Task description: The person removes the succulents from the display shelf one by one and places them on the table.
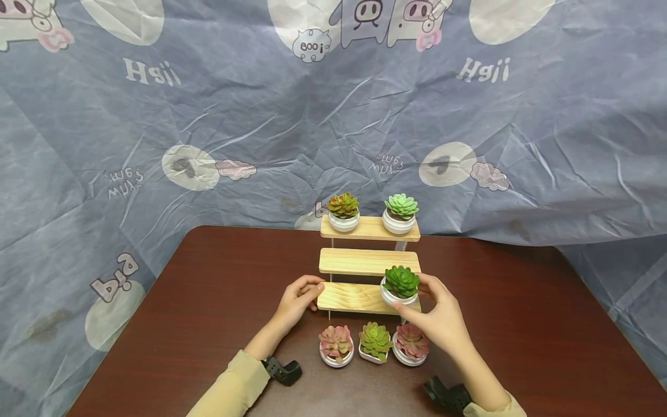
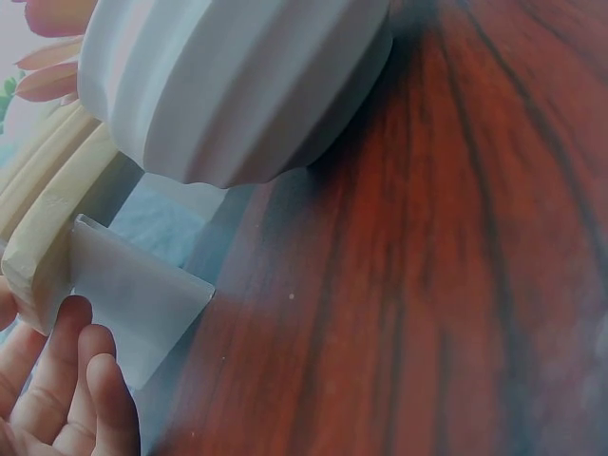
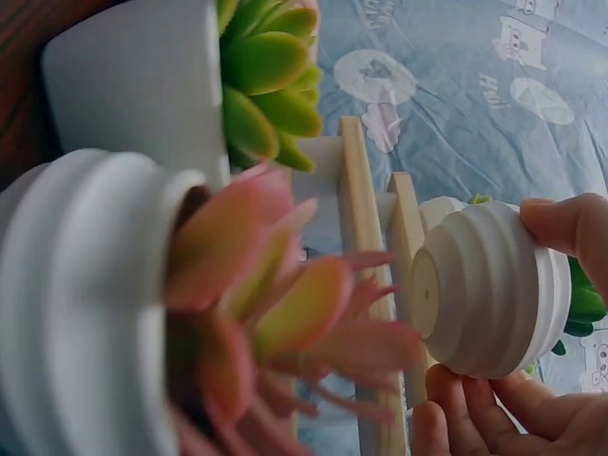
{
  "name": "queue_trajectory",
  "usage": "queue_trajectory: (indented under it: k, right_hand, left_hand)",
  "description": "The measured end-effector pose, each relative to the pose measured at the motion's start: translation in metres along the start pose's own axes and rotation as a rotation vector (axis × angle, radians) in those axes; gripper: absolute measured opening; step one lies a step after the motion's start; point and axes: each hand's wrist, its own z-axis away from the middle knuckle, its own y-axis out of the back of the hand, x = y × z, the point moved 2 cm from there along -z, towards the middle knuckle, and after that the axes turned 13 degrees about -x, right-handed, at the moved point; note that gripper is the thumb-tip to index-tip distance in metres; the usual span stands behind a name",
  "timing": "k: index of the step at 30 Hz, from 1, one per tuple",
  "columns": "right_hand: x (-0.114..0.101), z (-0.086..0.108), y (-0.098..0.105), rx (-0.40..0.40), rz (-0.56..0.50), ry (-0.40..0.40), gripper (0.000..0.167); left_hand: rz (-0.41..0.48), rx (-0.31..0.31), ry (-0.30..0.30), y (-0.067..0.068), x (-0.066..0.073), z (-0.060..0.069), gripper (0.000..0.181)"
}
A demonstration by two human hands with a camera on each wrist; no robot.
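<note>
Crinkled backdrop (image 1: 292,104); right hand (image 1: 440,315) grips ridged white pot (image 3: 489,290).

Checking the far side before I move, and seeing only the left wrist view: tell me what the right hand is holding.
Observer: The right hand holds a white pot with a dark green succulent in it.
Operator: Say whether that pot is set down.
Observer: It seems not; the right wrist view shows its underside exposed.
Operator: Now tell me what stands highest.
Observer: On the top board stand a brownish-green succulent and a pale green succulent, each in a white pot.
</note>
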Motion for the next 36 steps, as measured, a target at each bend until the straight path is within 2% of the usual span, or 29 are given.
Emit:
queue_trajectory:
  k: [5,9,13,17,24,36]
  right_hand:
    - [0.006,0.005,0.002,0.03,0.016,-0.009,0.059]
    - [0.009,0.008,0.003,0.054,0.029,-0.009,0.059]
    - [0.013,0.01,0.004,0.069,0.031,0.002,0.058]
    - [0.019,0.013,0.007,0.088,0.025,0.011,0.058]
    - [0.031,0.02,0.013,0.118,0.04,0.01,0.059]
    - [0.052,0.032,0.022,0.134,0.082,-0.045,0.06]
  left_hand:
    - [0.008,0.019,-0.029,0.003,-0.02,-0.004,0.023]
    - [-0.004,0.027,-0.048,0.002,-0.021,-0.004,0.023]
    - [-0.007,0.025,-0.039,0.002,-0.021,-0.005,0.022]
    - [0.006,0.009,-0.021,0.002,-0.017,-0.005,0.021]
    - [-0.016,-0.002,-0.032,-0.002,0.009,0.001,0.021]
    - [-0.005,0.0,0.012,-0.003,0.01,0.002,0.021]
